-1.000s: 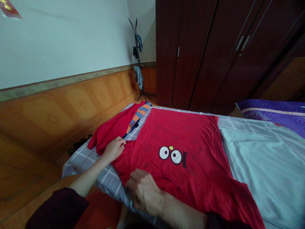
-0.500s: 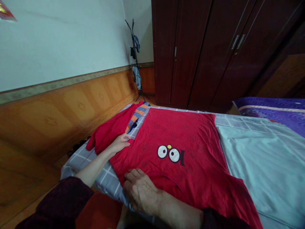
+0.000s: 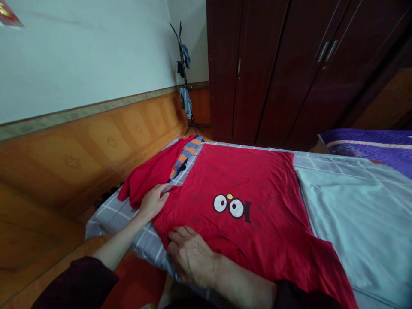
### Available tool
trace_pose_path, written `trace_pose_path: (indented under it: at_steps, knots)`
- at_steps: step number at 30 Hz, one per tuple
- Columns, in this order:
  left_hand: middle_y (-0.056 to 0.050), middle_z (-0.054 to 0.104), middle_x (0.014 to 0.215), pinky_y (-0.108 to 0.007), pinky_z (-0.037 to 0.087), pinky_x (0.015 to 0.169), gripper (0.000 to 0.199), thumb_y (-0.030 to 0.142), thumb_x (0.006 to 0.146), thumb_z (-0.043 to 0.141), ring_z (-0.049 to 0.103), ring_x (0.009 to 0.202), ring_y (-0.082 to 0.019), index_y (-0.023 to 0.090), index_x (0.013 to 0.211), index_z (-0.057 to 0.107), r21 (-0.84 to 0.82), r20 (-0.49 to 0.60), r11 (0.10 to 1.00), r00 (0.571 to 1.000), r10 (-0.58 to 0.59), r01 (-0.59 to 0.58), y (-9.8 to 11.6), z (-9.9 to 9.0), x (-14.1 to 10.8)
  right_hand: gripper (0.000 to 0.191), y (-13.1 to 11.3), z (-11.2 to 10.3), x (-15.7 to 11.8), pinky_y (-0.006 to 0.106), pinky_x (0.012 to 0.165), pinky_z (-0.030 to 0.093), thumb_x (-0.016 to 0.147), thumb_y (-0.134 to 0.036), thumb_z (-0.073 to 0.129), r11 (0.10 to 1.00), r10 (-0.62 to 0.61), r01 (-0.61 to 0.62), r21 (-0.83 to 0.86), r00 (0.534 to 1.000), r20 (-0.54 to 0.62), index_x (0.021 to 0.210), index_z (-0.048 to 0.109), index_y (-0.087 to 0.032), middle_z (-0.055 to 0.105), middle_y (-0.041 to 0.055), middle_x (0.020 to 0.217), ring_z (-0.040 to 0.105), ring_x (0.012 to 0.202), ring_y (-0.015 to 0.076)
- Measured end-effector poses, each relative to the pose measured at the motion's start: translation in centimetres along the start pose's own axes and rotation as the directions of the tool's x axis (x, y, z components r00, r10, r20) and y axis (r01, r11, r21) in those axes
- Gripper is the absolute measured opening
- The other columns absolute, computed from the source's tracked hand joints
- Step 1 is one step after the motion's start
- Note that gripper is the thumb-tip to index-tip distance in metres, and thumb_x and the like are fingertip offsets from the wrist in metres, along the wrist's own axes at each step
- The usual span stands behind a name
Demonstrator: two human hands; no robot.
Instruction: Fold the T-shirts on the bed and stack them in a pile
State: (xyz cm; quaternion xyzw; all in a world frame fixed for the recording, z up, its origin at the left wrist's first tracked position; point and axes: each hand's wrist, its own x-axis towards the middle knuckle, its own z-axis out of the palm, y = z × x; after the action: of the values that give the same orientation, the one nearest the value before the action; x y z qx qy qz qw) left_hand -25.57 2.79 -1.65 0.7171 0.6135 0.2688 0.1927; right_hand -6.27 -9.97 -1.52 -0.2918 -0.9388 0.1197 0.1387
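Red T-shirt (image 3: 240,184) laid flat on bed (image 3: 317,162), sleeve (image 3: 151,171) folded back at shirt's left edge, left hand (image 3: 152,201) curled at that fold, grip unclear, right hand (image 3: 190,257) pressed open on shirt, striped cloth (image 3: 186,156) seen just beyond sleeve.

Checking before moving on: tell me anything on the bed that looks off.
The red T-shirt lies mostly flat, but by the left hand a crumpled red bunch, possibly its sleeve, is heaped near the edge of the bed. Beside it, a striped cloth pokes out, looking stray.
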Motion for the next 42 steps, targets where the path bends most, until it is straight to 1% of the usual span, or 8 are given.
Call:
trace_pose_path:
  at_steps: [5,8,14,20,24,27,33,42]
  knots:
    - [-0.016,0.063,0.112,-0.039,0.043,0.091,0.048,0.049,0.085,0.047,0.058,0.107,-0.029,0.013,0.115,0.055,0.423,0.014,0.9,0.994,0.107,-0.103,-1.1,-1.5,-3.3,0.055,-0.4,-0.6,0.1,0.042,0.111,0.022,0.09,-0.041,0.046,0.996,0.05,-0.04,0.081,0.991,-0.122,0.136,0.038,-0.011,0.035,0.0146,0.145,0.026,0.134,0.026]
    - [-0.007,0.066,0.084,-0.033,0.045,0.075,0.031,0.047,0.084,0.048,0.063,0.086,-0.025,0.018,0.089,0.059,0.453,0.043,0.891,0.999,0.02,-0.037,-2.3,-1.9,-4.2,0.067,-0.4,-0.7,0.3,0.047,0.112,0.018,0.089,-0.055,0.043,0.994,0.026,-0.021,0.111,0.998,-0.05,0.138,0.037,-0.009,0.036,0.0167,0.145,0.026,0.135,0.0287]
    - [0.003,0.054,0.064,-0.025,0.041,0.062,0.026,0.045,0.072,0.057,0.055,0.065,-0.016,0.02,0.069,0.051,-0.131,-0.056,0.991,0.997,-0.046,0.038,-2.1,-2.7,-3.0,0.072,-0.1,-0.5,0.2,0.048,0.111,0.021,0.089,-0.06,0.041,0.995,0.007,-0.008,0.103,1.0,0.008,0.138,0.038,-0.008,0.036,0.0169,0.145,0.029,0.134,0.0305]
    - [0.001,0.061,0.077,-0.026,0.043,0.074,0.019,0.032,0.068,0.064,0.058,0.076,-0.015,0.017,0.078,0.056,-0.388,-0.025,0.921,1.0,0.016,-0.024,5.0,-2.4,-2.6,0.057,-1.5,1.3,-0.5,0.048,0.104,0.034,0.088,-0.039,0.051,0.988,-0.01,0.003,-0.152,0.999,-0.048,0.131,0.045,-0.002,0.044,0.0209,0.138,0.04,0.127,0.0321]
    - [-0.003,0.064,0.088,-0.027,0.045,0.073,0.019,0.025,0.074,0.06,0.06,0.079,-0.015,0.017,0.091,0.059,-0.428,0.276,0.9,0.935,0.221,-0.086,9.3,-0.4,-3.5,0.029,-2.9,0.8,-2.2,0.043,0.082,0.049,0.084,-0.025,0.052,0.965,-0.043,0.035,-0.261,0.999,-0.028,0.105,0.063,-0.008,0.065,0.0168,0.108,0.061,0.097,0.0275]
    - [-0.006,0.066,0.098,-0.027,0.046,0.076,0.027,0.027,0.079,0.059,0.06,0.086,-0.016,0.017,0.103,0.059,-0.482,0.421,0.868,0.837,0.349,-0.12,10.4,0.5,-3.1,0.02,-3.1,-3.4,-3.4,0.034,0.062,0.049,0.082,-0.032,0.056,0.986,0.0,0.013,-0.166,0.997,0.074,0.083,0.065,-0.014,0.067,0.0087,0.077,0.062,0.068,0.021]
    - [-0.005,0.066,0.091,-0.029,0.046,0.079,0.022,0.031,0.081,0.056,0.061,0.085,-0.016,0.015,0.094,0.062,-0.431,0.375,0.884,0.855,0.358,-0.181,9.0,-0.1,2.1,0.017,-1.7,-10.1,-3.2,0.032,0.061,0.046,0.086,-0.025,0.056,0.944,0.242,-0.197,-0.263,0.958,0.152,0.089,0.067,-0.012,0.067,0.0107,0.082,0.063,0.074,0.0225]
    - [0.001,0.063,0.076,-0.021,0.039,0.057,0.035,0.034,0.07,0.068,0.052,0.063,-0.011,0.015,0.099,0.065,-0.304,0.503,0.941,0.813,0.292,-0.149,4.4,1.6,6.7,0.012,1.0,-4.5,-1.2,0.036,0.064,0.046,0.078,-0.018,0.059,0.95,0.119,-0.109,-0.291,0.993,0.016,0.087,0.062,-0.012,0.062,0.0078,0.081,0.057,0.076,0.0228]
